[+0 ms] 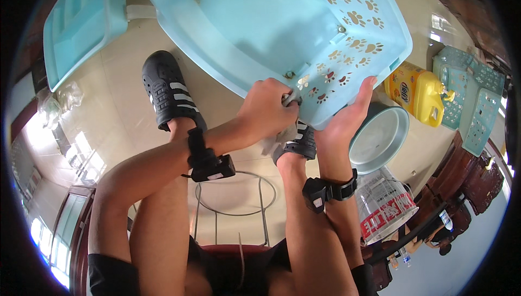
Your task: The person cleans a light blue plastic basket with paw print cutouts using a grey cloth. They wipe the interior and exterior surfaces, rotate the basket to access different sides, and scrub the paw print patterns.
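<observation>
A large light blue plastic tub with paw-shaped cutouts on its wall is tilted in front of me. My left hand is closed around a grey cloth and presses it to the tub's near corner. Part of the cloth hangs below that hand. My right hand holds the outside of the same corner from the right, thumb up along the wall. Its other fingers are hidden behind the plastic. Small metal-looking fittings show inside the tub.
Another light blue tray stands at the far left. To the right are a yellow jug, a round basin, a clear, red-printed plastic container and perforated blue panels. A wire ring stand sits between my legs.
</observation>
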The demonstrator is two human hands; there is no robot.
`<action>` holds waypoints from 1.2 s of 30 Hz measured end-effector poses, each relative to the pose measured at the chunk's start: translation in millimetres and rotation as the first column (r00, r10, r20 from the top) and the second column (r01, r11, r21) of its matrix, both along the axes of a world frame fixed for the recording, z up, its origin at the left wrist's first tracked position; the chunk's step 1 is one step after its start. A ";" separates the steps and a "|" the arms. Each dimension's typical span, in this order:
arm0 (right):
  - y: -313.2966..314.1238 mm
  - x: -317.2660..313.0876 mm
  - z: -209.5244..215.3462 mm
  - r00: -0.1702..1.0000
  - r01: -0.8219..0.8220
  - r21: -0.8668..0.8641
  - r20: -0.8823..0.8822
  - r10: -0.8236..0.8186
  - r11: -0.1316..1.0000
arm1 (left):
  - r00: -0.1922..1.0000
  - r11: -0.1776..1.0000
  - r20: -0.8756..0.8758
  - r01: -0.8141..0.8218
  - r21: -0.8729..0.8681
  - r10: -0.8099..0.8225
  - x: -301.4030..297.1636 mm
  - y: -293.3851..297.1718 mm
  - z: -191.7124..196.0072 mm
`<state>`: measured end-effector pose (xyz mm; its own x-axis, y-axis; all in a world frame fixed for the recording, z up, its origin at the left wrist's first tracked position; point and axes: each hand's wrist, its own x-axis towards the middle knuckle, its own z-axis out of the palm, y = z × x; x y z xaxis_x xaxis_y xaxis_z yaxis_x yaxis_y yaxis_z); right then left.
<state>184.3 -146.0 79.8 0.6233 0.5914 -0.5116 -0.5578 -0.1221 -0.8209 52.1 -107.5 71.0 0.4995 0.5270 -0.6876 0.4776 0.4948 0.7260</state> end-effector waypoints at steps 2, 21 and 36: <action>1.0 0.3 -0.3 1.000 0.008 0.005 0.012 -0.008 1.000 | 1.000 0.993 -0.004 0.027 0.111 -0.027 1.0 -2.5 -1.7; 3.4 -5.2 1.0 0.999 -0.008 -0.088 0.038 0.011 0.996 | 0.997 0.939 0.064 -0.059 0.338 0.040 2.0 -6.3 16.0; 5.8 -2.4 2.2 1.000 -0.010 -0.087 -0.008 0.009 0.996 | 1.000 0.960 0.019 -0.020 0.279 0.015 7.2 -7.9 9.8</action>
<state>182.0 -140.2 82.0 0.6137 0.5499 -0.5665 -0.5628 -0.1986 -0.8024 59.3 -115.4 80.8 0.4984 0.7055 -0.5038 0.4575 0.2796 0.8441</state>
